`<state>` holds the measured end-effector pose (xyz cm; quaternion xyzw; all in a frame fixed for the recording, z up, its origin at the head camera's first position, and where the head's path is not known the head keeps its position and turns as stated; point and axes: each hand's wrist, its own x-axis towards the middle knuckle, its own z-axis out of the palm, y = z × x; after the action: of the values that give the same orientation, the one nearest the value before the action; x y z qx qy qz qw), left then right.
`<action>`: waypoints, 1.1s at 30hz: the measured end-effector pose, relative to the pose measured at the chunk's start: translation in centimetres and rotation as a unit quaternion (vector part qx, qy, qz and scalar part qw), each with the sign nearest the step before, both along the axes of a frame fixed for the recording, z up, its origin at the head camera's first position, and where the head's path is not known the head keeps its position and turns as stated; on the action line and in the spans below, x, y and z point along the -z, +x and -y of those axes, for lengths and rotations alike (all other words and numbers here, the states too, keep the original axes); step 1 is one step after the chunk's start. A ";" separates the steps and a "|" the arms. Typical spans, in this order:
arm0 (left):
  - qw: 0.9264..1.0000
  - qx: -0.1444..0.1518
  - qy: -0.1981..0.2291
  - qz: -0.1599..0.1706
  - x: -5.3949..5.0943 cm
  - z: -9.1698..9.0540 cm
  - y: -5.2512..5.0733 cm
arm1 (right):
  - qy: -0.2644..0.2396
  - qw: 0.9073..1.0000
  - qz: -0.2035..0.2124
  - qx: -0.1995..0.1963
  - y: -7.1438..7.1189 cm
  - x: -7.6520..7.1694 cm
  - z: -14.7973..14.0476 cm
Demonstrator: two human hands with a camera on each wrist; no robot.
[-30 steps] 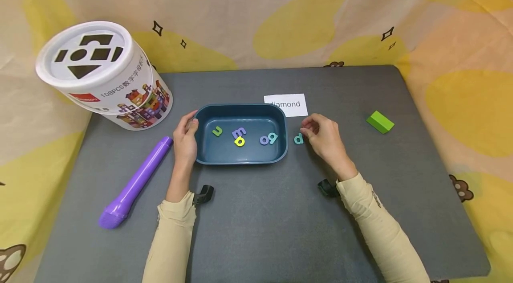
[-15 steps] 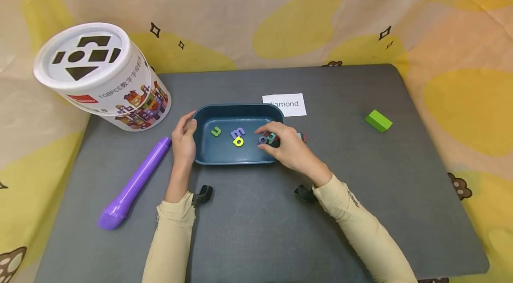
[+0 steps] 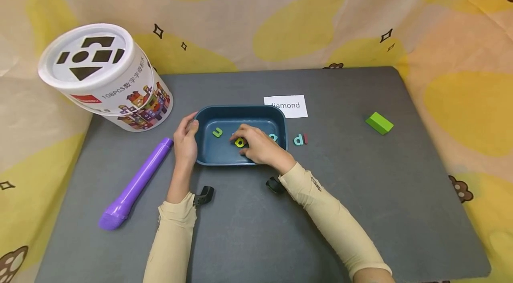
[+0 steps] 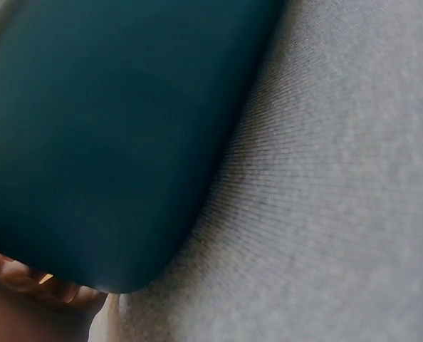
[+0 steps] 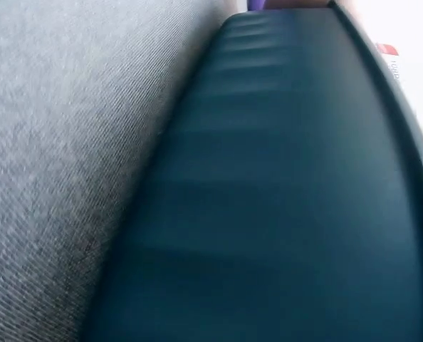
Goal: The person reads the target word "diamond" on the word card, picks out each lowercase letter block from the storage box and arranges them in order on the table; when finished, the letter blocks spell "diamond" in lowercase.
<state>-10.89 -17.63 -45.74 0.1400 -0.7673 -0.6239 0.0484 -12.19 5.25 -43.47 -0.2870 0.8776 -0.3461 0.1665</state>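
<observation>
A dark blue tray (image 3: 208,156) lies on the grey table in the head view. My left hand (image 3: 185,142) holds its left end, thumb near the rim; the left wrist view shows the tray wall (image 4: 119,142) with curled fingers below it. My right hand (image 3: 262,145) is inside the tray, thumb and fingers parted around a yellow letter (image 3: 239,142). A green letter u (image 3: 217,132) lies to the left, and a teal letter (image 3: 273,137) is partly covered by the hand. The purple letters are mostly hidden. The right wrist view shows only the tray's side (image 5: 268,178).
Right of the tray, a teal letter d (image 3: 298,140) and a red letter i (image 3: 306,139) stand side by side. Behind is a "diamond" card (image 3: 294,107). A green block (image 3: 379,123) lies farther right. A purple toy microphone (image 3: 134,185) and white bucket (image 3: 108,78) are left.
My right hand has moved left from beside the teal d, over the tray's right end, to the yellow letter. The red i now shows next to the d. My left hand stays put.
</observation>
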 end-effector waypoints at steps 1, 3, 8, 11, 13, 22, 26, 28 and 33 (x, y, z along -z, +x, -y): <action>1.000 0.000 0.000 0.001 -0.1 0.0 0.0 | 0.001 1.000 0.002 0.001 -0.1 0.1 0.0; 1.000 0.001 0.002 0.002 -0.1 -0.1 0.0 | 0.004 1.000 0.001 0.004 -0.3 0.2 0.0; 1.000 0.000 0.008 -0.003 -0.1 -0.2 -0.1 | 0.011 1.000 -0.013 0.009 -0.5 0.6 0.1; 1.000 -0.004 0.006 -0.005 0.0 -0.2 -0.1 | 0.015 1.000 -0.021 0.007 -0.6 0.8 0.2; 1.000 -0.007 0.005 -0.004 0.0 -0.1 -0.1 | 0.015 1.000 -0.023 0.007 -0.5 0.8 0.3; 1.000 -0.001 0.005 -0.006 0.0 0.0 -0.1 | -0.033 0.998 -0.016 0.042 0.0 -0.3 -0.2; 1.000 -0.004 0.002 -0.006 -0.1 0.0 -0.1 | -0.071 0.996 -0.028 0.046 0.4 -1.0 -1.5; 1.000 -0.004 0.001 -0.005 -0.1 0.0 -0.1 | -0.087 0.994 -0.041 0.046 0.7 -1.3 -2.4; 1.000 -0.002 0.001 -0.004 0.1 0.0 0.0 | -0.110 0.989 -0.079 0.056 1.4 -2.0 -5.8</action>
<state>-10.84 -17.60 -45.88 0.1391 -0.7664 -0.6250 0.0523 -10.80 11.07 -41.49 -0.2808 0.8591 -0.4255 0.0445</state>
